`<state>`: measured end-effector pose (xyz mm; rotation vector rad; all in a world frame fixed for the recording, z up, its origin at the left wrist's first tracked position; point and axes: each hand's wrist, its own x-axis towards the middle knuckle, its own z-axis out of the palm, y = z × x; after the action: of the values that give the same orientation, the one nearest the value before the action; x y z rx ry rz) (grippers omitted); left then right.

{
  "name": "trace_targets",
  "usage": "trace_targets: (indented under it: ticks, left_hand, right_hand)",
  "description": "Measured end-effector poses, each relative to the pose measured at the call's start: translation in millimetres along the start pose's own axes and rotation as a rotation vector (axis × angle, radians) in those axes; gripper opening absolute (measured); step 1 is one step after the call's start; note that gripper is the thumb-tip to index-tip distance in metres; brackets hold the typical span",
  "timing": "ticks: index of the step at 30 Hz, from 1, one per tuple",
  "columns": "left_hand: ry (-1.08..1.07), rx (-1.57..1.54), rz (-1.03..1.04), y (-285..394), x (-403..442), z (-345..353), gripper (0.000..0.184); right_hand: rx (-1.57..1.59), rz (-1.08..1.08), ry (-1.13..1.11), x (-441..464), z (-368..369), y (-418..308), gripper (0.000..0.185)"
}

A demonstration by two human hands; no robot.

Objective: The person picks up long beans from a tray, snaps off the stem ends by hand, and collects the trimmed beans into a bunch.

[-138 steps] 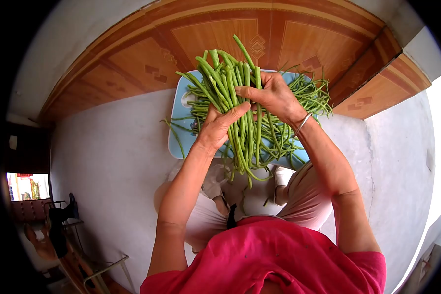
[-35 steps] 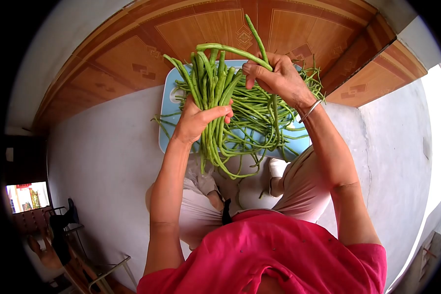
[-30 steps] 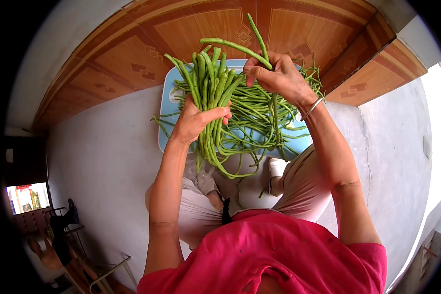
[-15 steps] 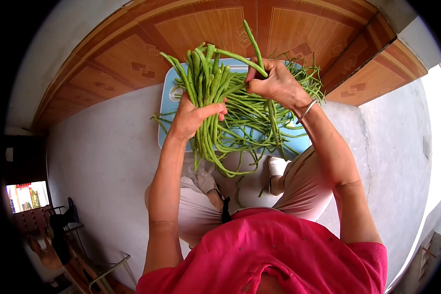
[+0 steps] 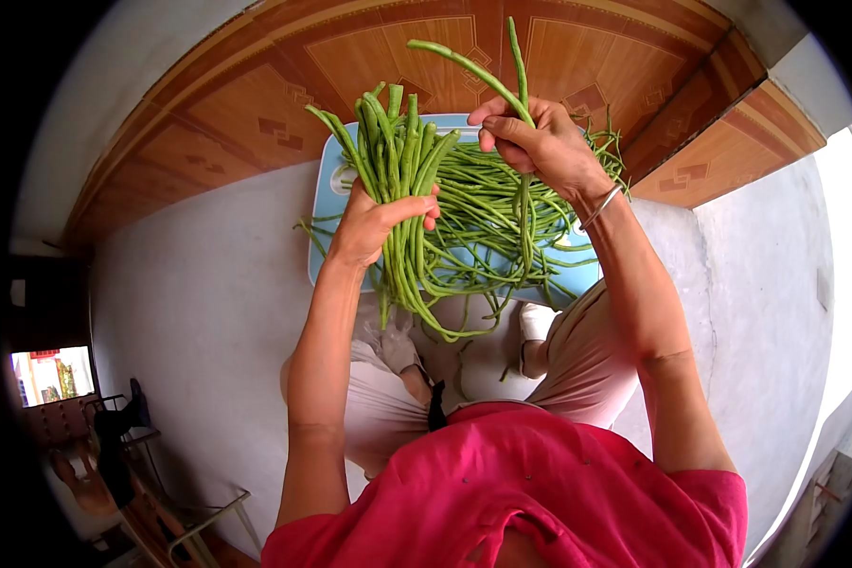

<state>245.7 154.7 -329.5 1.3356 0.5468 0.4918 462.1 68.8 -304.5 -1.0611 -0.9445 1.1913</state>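
My left hand [image 5: 379, 222] is wrapped round a thick bundle of long green beans [image 5: 402, 161], whose ends stick up above the fist while the tails hang below. To its right my right hand [image 5: 540, 142] pinches a few separate long beans [image 5: 473, 68]. Two of their ends point up past the fingers, and the rest dangle below the palm. Under both hands, a pile of loose beans [image 5: 483, 204] covers much of a light blue tabletop [image 5: 324, 204]. Some beans overhang its near edge.
A wood-patterned panel [image 5: 388, 57] stands just behind the tabletop. My knees and shoes [image 5: 537, 327] are at its near side, with a clear plastic bag [image 5: 383, 336] by my left leg. At the lower left are a metal-framed chair [image 5: 208, 521] and part of another person [image 5: 90, 483].
Both hands have moved apart from the shared bundle, which my left hand now holds alone. My right hand has drawn a few beans away and, since half a second ago, lifted them slightly.
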Motion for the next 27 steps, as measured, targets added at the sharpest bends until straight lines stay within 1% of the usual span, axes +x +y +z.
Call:
trace_targets:
  ticks: [1,2,9,15,18,21,24,27]
  left_hand:
    - [0.001,-0.002,-0.002,1,0,0,0.02]
    - [0.003,-0.004,-0.004,2,0,-1,0.02]
    - [-0.023,0.0,0.007,3,0,3,0.02]
    - [-0.036,0.008,-0.001,-1,0,3,0.019]
    - [-0.03,-0.002,-0.001,1,-1,6,0.019]
    - [-0.031,0.008,-0.005,1,-1,7,0.02]
    - [-0.035,0.004,-0.001,2,-1,7,0.021]
    - [-0.041,0.015,-0.004,2,-2,7,0.021]
  right_hand:
    - [-0.125,0.007,0.038,0,0,1,0.018]
    - [-0.249,0.04,0.047,1,-2,4,0.029]
    - [-0.296,-0.066,0.072,-4,6,1,0.025]
    - [-0.337,-0.074,0.057,-4,2,1,0.018]
    - [-0.35,-0.083,0.015,-7,-1,-3,0.016]
    - [-0.354,-0.031,0.008,-8,-2,-6,0.016]
    - [-0.352,-0.005,-0.04,-9,-6,-8,0.015]
    - [-0.333,0.012,-0.118,-11,-6,-9,0.01]
